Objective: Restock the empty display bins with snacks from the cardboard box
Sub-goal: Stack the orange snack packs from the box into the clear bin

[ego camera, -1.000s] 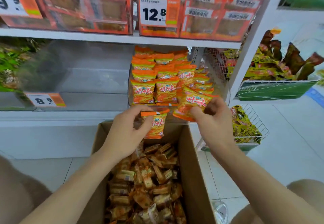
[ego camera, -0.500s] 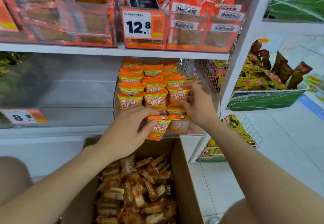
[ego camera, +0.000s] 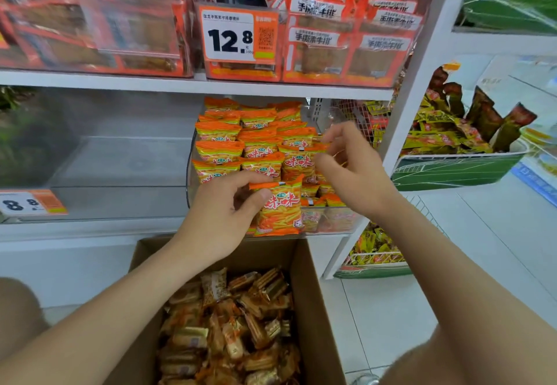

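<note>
One orange packet [ego camera: 280,209] stands upright, long axis vertical, pinched at its upper left corner in the grip of my left hand [ego camera: 220,218]. It hangs just in front of the clear bin [ego camera: 189,173]; its place, I judge, lies up and behind (over the front wall). My right hand [ego camera: 352,173] hovers nearer the stacked rows [ego camera: 259,143], grip loose, holding nothing.

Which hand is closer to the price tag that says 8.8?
Left. The left hand, holding an orange snack packet, is right of the 8.8 price tag; the right hand is farther right and higher.
</note>
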The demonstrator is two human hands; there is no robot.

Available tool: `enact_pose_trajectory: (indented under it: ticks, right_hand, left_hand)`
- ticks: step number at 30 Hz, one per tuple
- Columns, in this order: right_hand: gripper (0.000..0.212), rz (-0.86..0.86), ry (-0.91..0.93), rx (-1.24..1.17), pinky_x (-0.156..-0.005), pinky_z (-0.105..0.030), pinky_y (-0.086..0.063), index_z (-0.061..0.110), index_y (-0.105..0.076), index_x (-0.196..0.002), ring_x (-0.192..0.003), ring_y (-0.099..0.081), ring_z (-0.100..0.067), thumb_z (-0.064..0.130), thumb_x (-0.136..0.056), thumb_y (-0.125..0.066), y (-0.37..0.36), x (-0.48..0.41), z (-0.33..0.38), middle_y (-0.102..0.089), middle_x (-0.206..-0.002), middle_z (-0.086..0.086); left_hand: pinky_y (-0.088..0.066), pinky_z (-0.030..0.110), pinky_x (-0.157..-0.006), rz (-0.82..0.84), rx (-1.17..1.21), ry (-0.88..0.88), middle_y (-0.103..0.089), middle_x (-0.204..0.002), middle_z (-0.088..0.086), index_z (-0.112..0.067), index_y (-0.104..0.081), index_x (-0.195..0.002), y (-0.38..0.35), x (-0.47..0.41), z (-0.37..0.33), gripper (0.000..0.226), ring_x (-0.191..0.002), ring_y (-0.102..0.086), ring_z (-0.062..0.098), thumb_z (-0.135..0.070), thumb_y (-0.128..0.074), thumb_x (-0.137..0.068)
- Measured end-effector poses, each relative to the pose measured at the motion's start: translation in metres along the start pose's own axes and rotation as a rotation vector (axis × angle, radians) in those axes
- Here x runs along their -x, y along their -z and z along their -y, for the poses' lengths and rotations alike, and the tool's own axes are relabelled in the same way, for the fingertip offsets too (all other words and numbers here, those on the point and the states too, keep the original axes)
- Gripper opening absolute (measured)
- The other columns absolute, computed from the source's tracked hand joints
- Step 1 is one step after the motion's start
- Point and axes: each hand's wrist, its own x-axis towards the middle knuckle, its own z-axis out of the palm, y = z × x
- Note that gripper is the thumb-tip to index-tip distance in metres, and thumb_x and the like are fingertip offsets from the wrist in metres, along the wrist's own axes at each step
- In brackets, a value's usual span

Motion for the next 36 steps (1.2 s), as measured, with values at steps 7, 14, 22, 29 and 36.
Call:
enact_pose_trajectory:
  ticks: [7,14,22,29,36]
  right_hand:
    - [0.042,0.294,0.017,-0.232,-0.069,-0.049,-0.063,0.02,-0.058,-0.121,-0.073,-0.071,-0.026,0.016,-0.089,-0.084,0.002,0.022,-0.002,-0.065,-0.08,-0.004]
    - [0.042,-0.072,0.02,0.153,-0.067,-0.043,-0.054,0.034,-0.048,-0.114,-0.071,-0.063,-0.019,0.022,-0.09,-0.08,-0.013,0.002,-0.04,-0.062,-0.09,0.005]
    - [0.034,0.13,0.0,0.212,-0.085,-0.032,-0.05,0.037,-0.061,-0.118,-0.089,-0.063,-0.015,0.023,-0.091,-0.077,-0.036,-0.007,-0.033,-0.05,-0.128,0.002]
    - [0.068,0.017,0.122,0.361,-0.117,-0.047,-0.029,0.02,-0.039,-0.153,-0.15,-0.026,-0.032,0.036,-0.088,-0.048,-0.036,-0.019,-0.019,-0.029,-0.16,-0.009]
    - [0.079,0.209,0.066,0.525,-0.129,-0.047,-0.015,0.006,-0.026,-0.163,-0.159,-0.013,-0.032,0.047,-0.096,-0.027,-0.054,-0.053,-0.038,-0.021,-0.171,-0.018]
  left_hand:
    - [-0.058,0.019,-0.08,-0.107,-0.038,-0.08,-0.069,-0.109,-0.019,-0.029,-0.069,-0.127,-0.004,0.002,-0.009,0.032,-0.101,-0.068,0.0,-0.043,-0.067,-0.098]
    - [-0.026,0.058,-0.124,-0.075,-0.787,-0.233,-0.035,-0.165,0.007,-0.019,-0.039,-0.16,-0.006,-0.008,0.019,0.058,-0.155,-0.027,0.032,-0.036,-0.046,-0.105]
    - [-0.012,0.06,-0.129,0.025,-0.927,-0.143,-0.019,-0.174,0.01,-0.023,-0.017,-0.168,-0.006,-0.011,0.043,0.065,-0.16,-0.012,0.04,-0.05,-0.02,-0.11]
    - [-0.01,0.06,-0.129,-0.045,-0.835,-0.169,-0.014,-0.175,0.012,-0.017,-0.028,-0.164,0.003,-0.031,0.024,0.068,-0.162,-0.006,0.035,-0.049,-0.033,-0.104]
    - [-0.004,0.056,-0.13,0.095,-0.919,-0.046,-0.005,-0.176,0.009,-0.025,-0.009,-0.168,0.008,-0.068,0.031,0.082,-0.162,-0.001,0.037,-0.07,-0.002,-0.1]
